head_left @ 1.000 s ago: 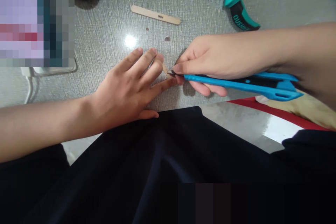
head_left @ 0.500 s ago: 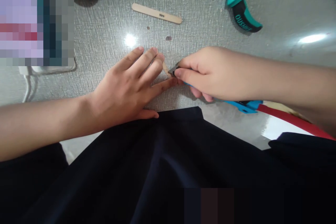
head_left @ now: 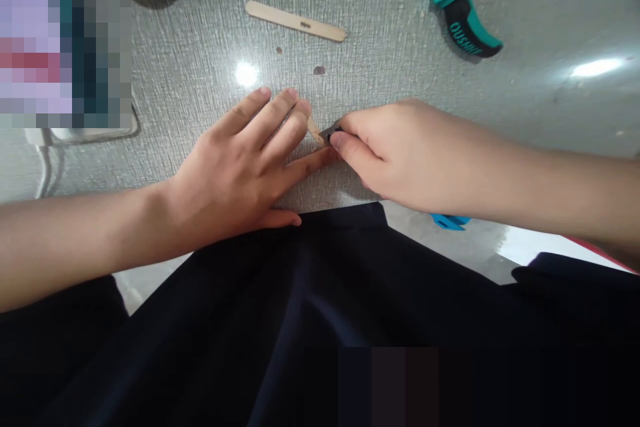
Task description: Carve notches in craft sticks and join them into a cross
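My left hand point(head_left: 245, 163) lies flat on the grey table point(head_left: 190, 60), fingers stretched over a small wooden stick piece point(head_left: 315, 131) whose end pokes out past the fingertips. My right hand point(head_left: 400, 153) is closed round a blue utility knife point(head_left: 449, 221); most of the handle is hidden under the hand and wrist. The knife's dark tip point(head_left: 331, 133) touches the stick piece right at my left fingertips.
A whole wooden craft stick point(head_left: 295, 21) lies farther back on the table. Teal-handled pliers point(head_left: 457, 17) rest at the back right. Two small dark chips point(head_left: 319, 70) sit between the stick and my hands. A blurred box point(head_left: 65, 40) and a white cable point(head_left: 45, 173) are at left.
My right hand has turned over the knife and swung its handle toward me, so the blue handle is now mostly hidden. My left hand stays flat on the stick piece.
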Motion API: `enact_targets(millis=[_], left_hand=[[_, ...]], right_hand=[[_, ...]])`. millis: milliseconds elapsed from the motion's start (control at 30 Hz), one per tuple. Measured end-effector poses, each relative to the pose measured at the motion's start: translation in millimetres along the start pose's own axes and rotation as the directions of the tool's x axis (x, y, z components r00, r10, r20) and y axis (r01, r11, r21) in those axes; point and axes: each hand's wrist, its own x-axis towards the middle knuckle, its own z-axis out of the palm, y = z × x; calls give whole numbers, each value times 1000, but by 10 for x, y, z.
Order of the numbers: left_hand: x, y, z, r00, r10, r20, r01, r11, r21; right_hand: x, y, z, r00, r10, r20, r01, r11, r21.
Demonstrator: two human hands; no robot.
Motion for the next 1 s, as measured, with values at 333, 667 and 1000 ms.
enact_targets(millis=[333,667,1000], left_hand=[[-8,-31,39,997,66,-26,-65,997,28],[18,-25,21,994,111,-14,-108,989,105],[-23,-24,84,991,133,-28,-123,965,234]], right_hand=[[-8,-85,-21,998,70,-3,-70,997,-29],[3,-208,-80,996,88,34,-77,963,-260],[61,-479,-231,969,200,142,-114,880,-462]])
